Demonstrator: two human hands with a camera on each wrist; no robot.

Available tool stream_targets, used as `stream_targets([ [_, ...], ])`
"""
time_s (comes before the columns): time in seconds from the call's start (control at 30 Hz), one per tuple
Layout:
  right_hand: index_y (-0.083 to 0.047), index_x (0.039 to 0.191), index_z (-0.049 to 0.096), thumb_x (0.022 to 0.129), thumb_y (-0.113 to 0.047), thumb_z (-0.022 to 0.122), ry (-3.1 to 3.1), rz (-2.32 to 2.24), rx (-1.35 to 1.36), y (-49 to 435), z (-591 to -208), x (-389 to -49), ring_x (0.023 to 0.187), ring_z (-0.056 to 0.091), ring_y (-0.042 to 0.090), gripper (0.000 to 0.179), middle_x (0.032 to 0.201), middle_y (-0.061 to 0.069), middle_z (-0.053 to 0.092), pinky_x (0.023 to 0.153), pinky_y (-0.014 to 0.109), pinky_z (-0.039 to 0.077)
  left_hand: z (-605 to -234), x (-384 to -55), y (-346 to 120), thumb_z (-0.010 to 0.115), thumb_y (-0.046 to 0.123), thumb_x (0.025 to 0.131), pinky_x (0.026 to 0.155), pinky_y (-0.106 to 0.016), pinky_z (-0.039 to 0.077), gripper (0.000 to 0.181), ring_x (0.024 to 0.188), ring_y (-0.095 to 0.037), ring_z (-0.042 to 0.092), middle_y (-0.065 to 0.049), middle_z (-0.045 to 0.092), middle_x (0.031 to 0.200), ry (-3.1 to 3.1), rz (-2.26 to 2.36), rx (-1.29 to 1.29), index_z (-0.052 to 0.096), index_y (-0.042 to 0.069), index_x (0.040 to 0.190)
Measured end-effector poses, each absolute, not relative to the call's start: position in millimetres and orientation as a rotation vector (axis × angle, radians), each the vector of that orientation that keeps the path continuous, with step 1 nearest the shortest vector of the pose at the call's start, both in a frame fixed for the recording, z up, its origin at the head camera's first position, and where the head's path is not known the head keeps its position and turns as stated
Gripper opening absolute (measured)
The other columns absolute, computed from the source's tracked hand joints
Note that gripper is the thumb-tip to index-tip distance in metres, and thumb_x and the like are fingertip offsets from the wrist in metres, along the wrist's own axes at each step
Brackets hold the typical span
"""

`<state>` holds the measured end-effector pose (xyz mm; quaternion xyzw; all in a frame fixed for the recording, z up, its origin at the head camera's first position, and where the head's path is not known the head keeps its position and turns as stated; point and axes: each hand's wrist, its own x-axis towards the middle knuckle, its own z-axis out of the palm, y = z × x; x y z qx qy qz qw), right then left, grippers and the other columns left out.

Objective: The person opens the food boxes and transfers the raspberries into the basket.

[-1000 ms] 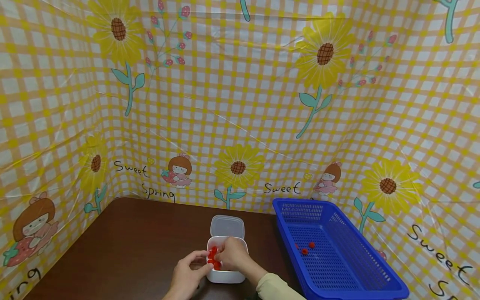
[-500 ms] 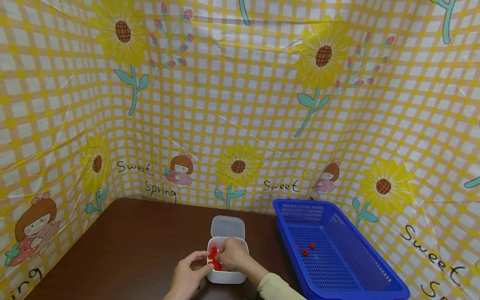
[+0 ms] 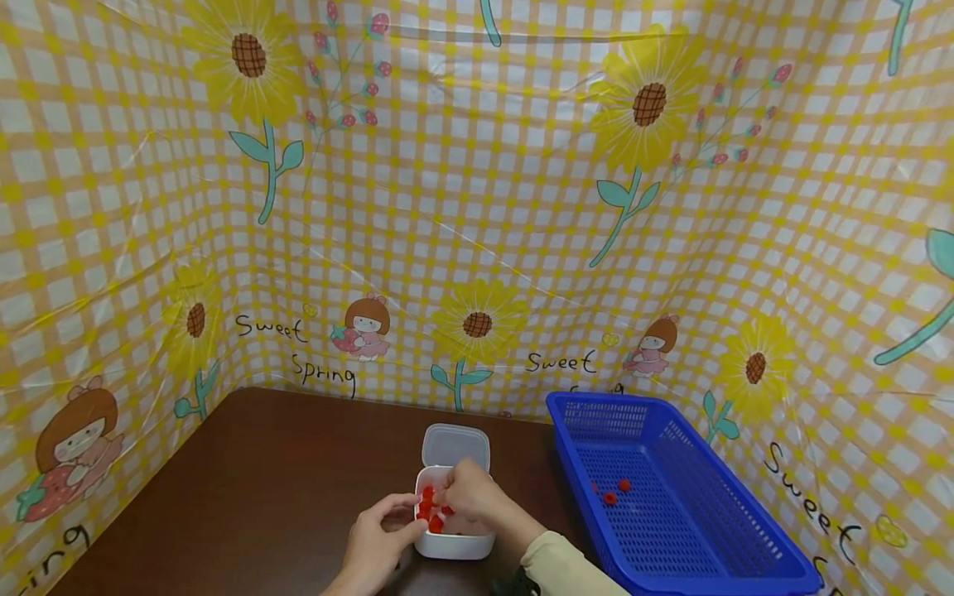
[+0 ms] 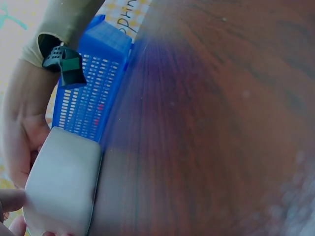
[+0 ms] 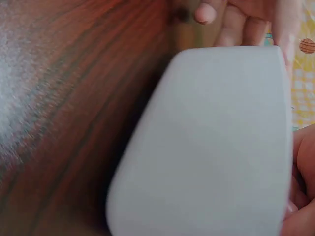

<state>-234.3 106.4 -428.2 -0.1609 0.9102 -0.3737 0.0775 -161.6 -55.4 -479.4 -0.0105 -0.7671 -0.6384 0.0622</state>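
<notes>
A white box (image 3: 456,546) stands uncovered on the dark table, with several small red pieces (image 3: 436,523) along its left side inside. My left hand (image 3: 378,534) grips the box's left rim, fingertips and thumb spread apart along it. From the right, my right hand (image 3: 477,494) reaches into the box, fingers curled down, pinching a small red piece at their tips. The box's outer wall (image 5: 206,137) fills much of the right wrist view and hides the contents there. In the left wrist view, the right hand (image 4: 27,132) shows behind the box (image 4: 64,182).
A translucent lid (image 3: 456,447) lies right behind the box. To the right stands a blue slotted basket (image 3: 745,497) holding a few small red pieces (image 3: 610,498). Patterned cloth (image 3: 477,207) rises as walls behind the table (image 3: 298,463) and at both sides.
My right hand has risen slightly inside the box, and the red pieces under its fingers have shifted. My left hand keeps its hold on the rim. The head view has turned slightly.
</notes>
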Motion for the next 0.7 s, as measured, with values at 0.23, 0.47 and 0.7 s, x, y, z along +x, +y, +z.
stream_targets([
  [0.23, 0.004, 0.08, 0.074, 0.088, -0.003, 0.069, 2.63, -1.181, -0.389, 116.6, -406.9, -246.1, 0.041, 0.026, 0.005, 0.012, 0.051, -0.005, 0.042, 0.038, 0.018, 0.022, -478.5, -162.8, -56.1, 0.081, 0.018, 0.085, 0.06, -0.025, 0.05, 0.034, 0.082, -0.016, 0.067, -0.014, 0.071, 0.103, -2.317, -1.926, -0.052, 0.071, 0.007, 0.116],
  [0.47, -0.002, 0.086, 0.077, 0.09, -0.006, 0.069, 2.625, -1.234, -0.336, 136.2, -386.0, -272.3, 0.039, 0.025, 0.005, 0.01, 0.053, -0.005, 0.041, 0.038, 0.019, 0.024, -480.4, -178.4, -58.2, 0.081, 0.018, 0.084, 0.058, -0.026, 0.05, 0.033, 0.081, -0.016, 0.066, -0.01, 0.071, 0.1, -2.31, -1.934, -0.04, 0.072, 0.008, 0.114],
  [0.7, -0.001, 0.096, 0.077, 0.093, -0.007, 0.067, 2.66, -1.267, -0.245, 160.7, -366.9, -294.1, 0.041, 0.017, 0.007, 0.012, 0.048, -0.008, 0.027, 0.04, 0.022, 0.018, -483.1, -193.5, -60.0, 0.082, 0.02, 0.083, 0.059, -0.026, 0.05, 0.033, 0.081, -0.015, 0.066, -0.008, 0.071, 0.099, -2.323, -1.917, -0.017, 0.072, 0.01, 0.113],
])
